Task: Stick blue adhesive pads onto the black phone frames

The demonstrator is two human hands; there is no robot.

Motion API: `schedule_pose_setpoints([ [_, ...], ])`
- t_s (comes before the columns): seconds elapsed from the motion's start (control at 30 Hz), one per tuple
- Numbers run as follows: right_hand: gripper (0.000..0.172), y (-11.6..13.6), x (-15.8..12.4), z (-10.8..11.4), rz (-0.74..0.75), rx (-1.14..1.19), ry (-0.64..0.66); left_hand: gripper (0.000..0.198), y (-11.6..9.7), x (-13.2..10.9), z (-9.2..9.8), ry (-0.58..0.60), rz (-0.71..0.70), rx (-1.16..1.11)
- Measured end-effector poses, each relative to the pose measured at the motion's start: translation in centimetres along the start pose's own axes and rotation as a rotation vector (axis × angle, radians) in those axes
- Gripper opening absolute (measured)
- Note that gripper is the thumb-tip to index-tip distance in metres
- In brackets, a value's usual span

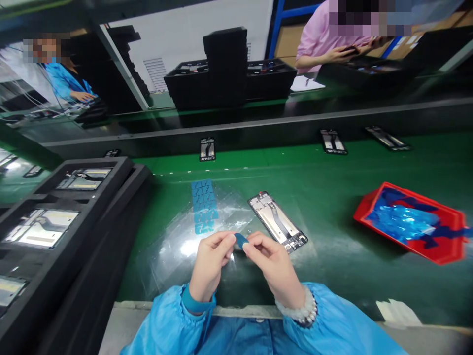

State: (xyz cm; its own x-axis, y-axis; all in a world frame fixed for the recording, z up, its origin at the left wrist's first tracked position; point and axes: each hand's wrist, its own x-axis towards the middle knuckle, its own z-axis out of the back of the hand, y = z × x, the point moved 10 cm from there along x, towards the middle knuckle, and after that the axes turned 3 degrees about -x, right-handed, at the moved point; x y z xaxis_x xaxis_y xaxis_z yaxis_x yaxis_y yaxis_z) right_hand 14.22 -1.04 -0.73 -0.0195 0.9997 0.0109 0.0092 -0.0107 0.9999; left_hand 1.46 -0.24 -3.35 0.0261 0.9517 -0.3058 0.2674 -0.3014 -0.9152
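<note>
A small blue adhesive sticker (pixel 241 240) is stretched between my two hands. My left hand (pixel 211 261) pinches its left end between thumb and forefinger, and my right hand (pixel 274 264) pinches the right end. Just beyond my right hand lies an opened phone frame (pixel 277 221), its flat cable and pale inner plate facing up; my hand hides part of its near left side. Further left, sheets of blue stickers (pixel 204 202) rest on clear plastic film (pixel 173 251) spread over the green bench.
A red bin (pixel 410 246) of crumpled blue film stands at the right. Black foam trays (pixel 121 170) holding phone frames are stacked at the left. More phone frames (pixel 207 149) lie along the back. Two co-workers sit across, one in a pink sleeve (pixel 314 39).
</note>
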Motion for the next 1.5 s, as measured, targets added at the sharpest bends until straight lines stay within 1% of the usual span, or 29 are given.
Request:
schedule_pose_setpoints([
  [0.07, 0.023, 0.8, -0.5, -0.1, 0.080, -0.073, -0.031, 0.034, 0.0, -0.2, -0.1, -0.010, -0.023, 0.021],
  [0.1, 0.023, 1.4, -0.7, -0.1, 0.128, -0.118, -0.048, 0.032, -0.4, -0.3, 0.0, -0.024, -0.062, 0.059],
  [0.17, 0.023, 2.6, -1.1, 0.6, 0.246, -0.237, -0.099, 0.027, -1.9, -0.7, 0.2, -0.056, -0.205, 0.184],
  [0.2, 0.022, 3.3, -1.2, 1.3, 0.315, -0.324, -0.139, 0.026, -2.8, -0.9, 0.5, -0.083, -0.285, 0.248],
  [0.23, 0.021, 3.8, -1.2, 2.3, 0.376, -0.440, -0.190, 0.028, -3.6, -1.0, 0.8, -0.118, -0.348, 0.293],
  [0.27, 0.017, 4.1, -1.1, 3.4, 0.416, -0.580, -0.243, 0.036, -4.1, -1.1, 1.3, -0.156, -0.378, 0.314],
  [0.3, 0.014, 4.0, -0.7, 4.5, 0.427, -0.734, -0.288, 0.044, -4.2, -0.8, 1.8, -0.183, -0.361, 0.313],
  [0.33, 0.023, 3.6, -0.2, 5.7, 0.410, -0.882, -0.320, 0.050, -3.8, -0.4, 2.1, -0.188, -0.303, 0.295],
  [0.37, 0.042, 2.8, 0.4, 6.7, 0.367, -1.007, -0.328, 0.053, -3.0, 0.0, 2.1, -0.168, -0.219, 0.268],
  [0.4, 0.060, 1.8, 1.0, 7.5, 0.309, -1.097, -0.312, 0.054, -2.0, 0.5, 1.8, -0.127, -0.125, 0.237],
  [0.43, 0.073, 0.8, 1.3, 8.0, 0.254, -1.145, -0.285, 0.053, -0.9, 0.8, 1.2, -0.078, -0.031, 0.204],
  [0.47, 0.078, 0.0, 1.3, 8.2, 0.213, -1.154, -0.258, 0.053, 0.1, 1.0, 0.5, -0.041, 0.050, 0.168],
  [0.5, 0.077, -0.6, 1.0, 8.0, 0.188, -1.131, -0.239, 0.054, 1.0, 1.0, -0.1, -0.023, 0.108, 0.131],
  [0.53, 0.075, -0.8, 0.4, 7.4, 0.180, -1.084, -0.226, 0.056, 1.6, 1.1, -0.6, -0.016, 0.136, 0.099],
  [0.57, 0.073, -0.8, -0.4, 6.6, 0.190, -1.023, -0.215, 0.058, 1.8, 1.1, -1.1, -0.012, 0.125, 0.079],
  [0.6, 0.072, -0.5, -1.4, 5.7, 0.210, -0.958, -0.195, 0.058, 1.6, 1.2, -1.6, -0.009, 0.075, 0.076],
  [0.67, 0.069, 0.3, -3.1, 3.7, 0.262, -0.844, -0.135, 0.054, 0.6, 1.2, -2.0, -0.012, -0.081, 0.102],
  [0.7, 0.066, 1.0, -3.7, 3.2, 0.296, -0.801, -0.120, 0.052, 0.1, 1.1, -2.1, -0.014, -0.152, 0.123],
  [0.73, 0.060, 1.7, -4.0, 3.0, 0.332, -0.763, -0.128, 0.051, -0.2, 0.9, -2.0, -0.017, -0.200, 0.143],
  [0.77, 0.051, 2.5, -4.1, 3.3, 0.367, -0.723, -0.158, 0.051, -0.2, 0.7, -1.9, -0.018, -0.219, 0.158],
  [0.83, 0.021, 3.6, -3.6, 4.6, 0.406, -0.640, -0.241, 0.055, 0.2, 0.5, -2.0, 0.015, -0.196, 0.162],
  [0.87, 0.008, 3.8, -3.0, 5.1, 0.401, -0.606, -0.258, 0.058, 0.5, 0.4, -2.1, 0.043, -0.172, 0.153],
  [0.9, 0.008, 3.6, -2.3, 5.3, 0.382, -0.580, -0.253, 0.058, 0.7, 0.3, -2.3, 0.071, -0.151, 0.138],
  [0.93, 0.013, 3.3, -1.6, 5.3, 0.353, -0.565, -0.233, 0.055, 0.8, 0.2, -2.6, 0.100, -0.137, 0.123],
  [1.03, 0.016, 2.2, -0.1, 4.3, 0.285, -0.563, -0.158, 0.042, 0.5, 0.0, -3.2, 0.152, -0.149, 0.100],
  [1.1, 0.017, 1.7, 0.4, 3.6, 0.260, -0.554, -0.136, 0.041, 0.2, -0.1, -3.4, 0.165, -0.153, 0.103],
  [1.3, 0.022, 1.4, 1.0, 3.3, 0.190, -0.478, -0.077, 0.047, 0.5, -0.2, -3.1, 0.146, -0.062, 0.116],
  [1.5, 0.023, 1.5, 1.1, 3.3, 0.172, -0.477, -0.065, 0.045, 0.5, -0.1, -3.1, 0.141, -0.060, 0.123],
])
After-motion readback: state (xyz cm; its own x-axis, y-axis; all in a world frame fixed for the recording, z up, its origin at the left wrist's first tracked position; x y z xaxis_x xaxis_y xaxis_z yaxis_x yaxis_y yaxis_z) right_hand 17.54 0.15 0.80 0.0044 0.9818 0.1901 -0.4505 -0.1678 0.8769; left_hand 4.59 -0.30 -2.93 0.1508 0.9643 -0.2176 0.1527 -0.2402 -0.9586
